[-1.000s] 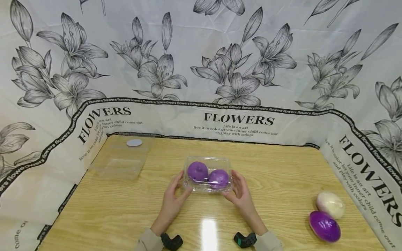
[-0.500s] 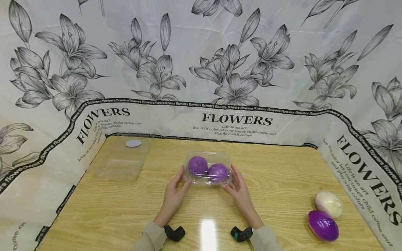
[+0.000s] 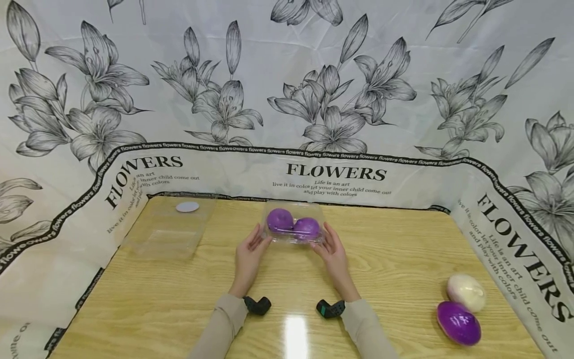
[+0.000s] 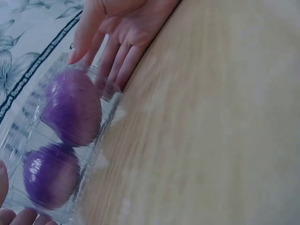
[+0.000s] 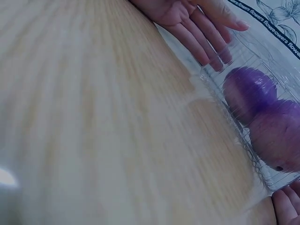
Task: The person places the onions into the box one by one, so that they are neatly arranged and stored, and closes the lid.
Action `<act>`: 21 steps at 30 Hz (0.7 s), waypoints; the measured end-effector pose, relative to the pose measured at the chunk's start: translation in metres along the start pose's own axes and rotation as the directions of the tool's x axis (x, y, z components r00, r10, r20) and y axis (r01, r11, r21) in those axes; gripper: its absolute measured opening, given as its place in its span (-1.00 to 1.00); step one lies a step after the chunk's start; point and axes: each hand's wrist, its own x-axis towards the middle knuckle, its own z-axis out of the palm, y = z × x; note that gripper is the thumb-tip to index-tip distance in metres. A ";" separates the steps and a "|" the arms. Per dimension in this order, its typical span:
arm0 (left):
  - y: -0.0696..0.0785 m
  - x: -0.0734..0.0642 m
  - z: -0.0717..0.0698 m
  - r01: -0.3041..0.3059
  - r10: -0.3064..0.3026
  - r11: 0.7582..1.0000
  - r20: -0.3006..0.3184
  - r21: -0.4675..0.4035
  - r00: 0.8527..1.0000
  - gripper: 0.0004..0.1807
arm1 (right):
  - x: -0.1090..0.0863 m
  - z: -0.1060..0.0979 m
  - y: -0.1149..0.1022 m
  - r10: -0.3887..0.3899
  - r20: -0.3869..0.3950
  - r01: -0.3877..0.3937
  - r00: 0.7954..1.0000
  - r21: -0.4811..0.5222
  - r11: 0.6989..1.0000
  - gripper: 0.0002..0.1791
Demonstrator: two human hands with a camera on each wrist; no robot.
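Note:
A clear plastic clamshell box [image 3: 293,238], its lid down, holds two round purple vegetables, one on the left [image 3: 280,220] and one on the right [image 3: 307,228]; their exact kind is unclear. My left hand [image 3: 247,257] grips the box's left end, thumb at the near side. At the opposite end, my right hand [image 3: 334,254] holds it the same way. The left wrist view has the right hand [image 4: 126,33] beyond the box, with left fingertips [image 4: 23,218] at the bottom edge. Whether the box touches the tabletop, I cannot tell.
An open clear plastic box [image 3: 177,239] with a white oval label [image 3: 187,207] lies at the table's back left. Toward the right edge sit a whitish round vegetable [image 3: 466,292] and a glossy purple one [image 3: 459,323], touching. Flower-printed cloth [image 3: 336,169] walls the table's back and sides.
Both hands have moved the box with the purple vegetables away from me, toward the back of the table. The other things stay in place; the head view has shifted slightly.

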 end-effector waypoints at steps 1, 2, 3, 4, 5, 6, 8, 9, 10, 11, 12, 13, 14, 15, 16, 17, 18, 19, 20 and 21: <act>-0.001 0.003 0.000 0.007 -0.007 1.000 -0.008 -0.011 1.000 -0.25 | 0.002 0.001 0.000 0.009 -0.007 -0.009 1.000 0.001 1.000 -0.13; -0.002 0.006 0.001 0.015 -0.015 1.000 -0.015 -0.020 1.000 -0.25 | 0.004 0.002 0.001 0.017 -0.014 -0.017 1.000 -0.001 1.000 -0.14; -0.003 0.009 0.001 0.018 -0.019 1.000 -0.017 -0.024 1.000 -0.25 | 0.007 0.002 0.001 0.022 -0.018 -0.023 1.000 -0.005 1.000 -0.14; -0.004 0.012 0.002 0.019 -0.019 1.000 -0.017 -0.025 1.000 -0.25 | 0.009 0.003 0.001 0.026 -0.022 -0.026 0.999 -0.012 1.000 -0.14; -0.005 0.016 0.002 0.019 -0.019 0.999 -0.015 -0.027 1.000 -0.25 | 0.012 0.003 0.001 0.030 -0.025 -0.031 0.999 -0.020 0.999 -0.14; -0.006 0.019 0.002 0.018 -0.018 0.999 -0.010 -0.029 1.000 -0.25 | 0.015 0.003 0.002 0.033 -0.028 -0.034 0.999 -0.030 0.999 -0.13; -0.007 0.025 0.002 0.016 -0.015 0.999 0.014 -0.039 1.000 -0.24 | 0.021 0.004 0.003 0.034 -0.032 -0.035 0.999 -0.043 0.998 -0.13; -0.008 0.028 0.002 0.014 -0.012 0.999 0.032 -0.045 0.999 -0.25 | 0.025 0.004 0.003 0.035 -0.035 -0.036 0.999 -0.045 0.998 -0.13; -0.009 0.030 0.002 0.012 -0.009 0.999 0.050 -0.049 0.999 -0.25 | 0.028 0.004 0.004 0.038 -0.039 -0.040 0.999 -0.050 0.998 -0.14; -0.009 0.033 0.002 0.007 -0.004 0.999 0.070 -0.051 0.998 -0.26 | 0.031 0.004 0.004 0.041 -0.041 -0.043 0.998 -0.051 0.998 -0.14; -0.010 0.035 0.002 0.003 0.002 0.999 0.091 -0.052 0.996 -0.28 | 0.034 0.004 0.005 0.043 -0.043 -0.045 0.998 -0.051 0.998 -0.15; -0.010 0.037 0.002 -0.003 0.009 0.999 0.116 -0.055 0.993 -0.30 | 0.038 0.005 0.005 0.045 -0.040 -0.046 0.998 -0.046 0.998 -0.16; -0.011 0.039 0.002 -0.008 0.016 0.999 0.138 -0.053 0.990 -0.31 | 0.040 0.005 0.005 0.049 -0.041 -0.051 0.998 -0.044 0.998 -0.17; -0.011 0.041 0.001 -0.014 0.022 0.998 0.160 -0.054 0.987 -0.33 | 0.042 0.005 0.005 0.053 -0.040 -0.055 0.998 -0.041 0.998 -0.18; -0.011 0.042 0.001 -0.015 0.024 0.998 0.178 -0.056 0.984 -0.34 | 0.044 0.006 0.005 0.055 -0.036 -0.056 0.998 -0.044 0.997 -0.19; -0.011 0.043 0.000 -0.017 0.028 0.998 0.196 -0.055 0.980 -0.35 | 0.046 0.006 0.005 0.058 -0.036 -0.060 0.998 -0.046 0.997 -0.20; -0.011 0.044 -0.001 -0.011 0.024 0.998 0.212 -0.062 0.977 -0.36 | 0.047 0.006 0.005 0.060 -0.033 -0.061 0.998 -0.051 0.997 -0.21; -0.010 0.045 -0.001 -0.007 0.023 0.998 0.228 -0.069 0.973 -0.36 | 0.048 0.007 0.005 0.060 -0.030 -0.061 0.998 -0.055 0.997 -0.22; -0.010 0.046 -0.002 0.005 0.013 0.997 0.241 -0.075 0.970 -0.36 | 0.048 0.007 0.005 0.059 -0.030 -0.061 0.998 -0.058 0.997 -0.23; -0.010 0.047 -0.003 0.021 0.002 0.996 0.254 -0.090 0.967 -0.36 | 0.049 0.007 0.005 0.054 -0.024 -0.055 0.998 -0.060 0.997 -0.24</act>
